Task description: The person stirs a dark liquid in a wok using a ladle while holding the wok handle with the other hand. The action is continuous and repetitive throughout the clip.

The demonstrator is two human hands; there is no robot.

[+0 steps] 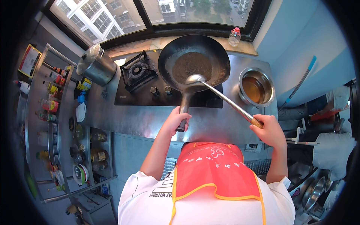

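My left hand (177,121) is closed around the handle of a dark wok (219,62), which sits over the right side of a black gas hob (135,97). In my right hand (268,130) is the wooden end of a long-handled metal ladle (229,101). Its bowl is inside the wok, near the handle side, over a brownish patch on the wok's bottom. Whether the ladle touches the wok or holds anything, I cannot tell. Right of the wok stands a round metal pot (271,94) with amber-brown liquid (253,89) in it.
A lidded metal stockpot (97,66) stands left of the bare burner (137,70). Bottles and jars fill a metal shelf rack (66,118) at the left. On the window sill is a red-capped plastic bottle (234,38). People are partly visible at the far right.
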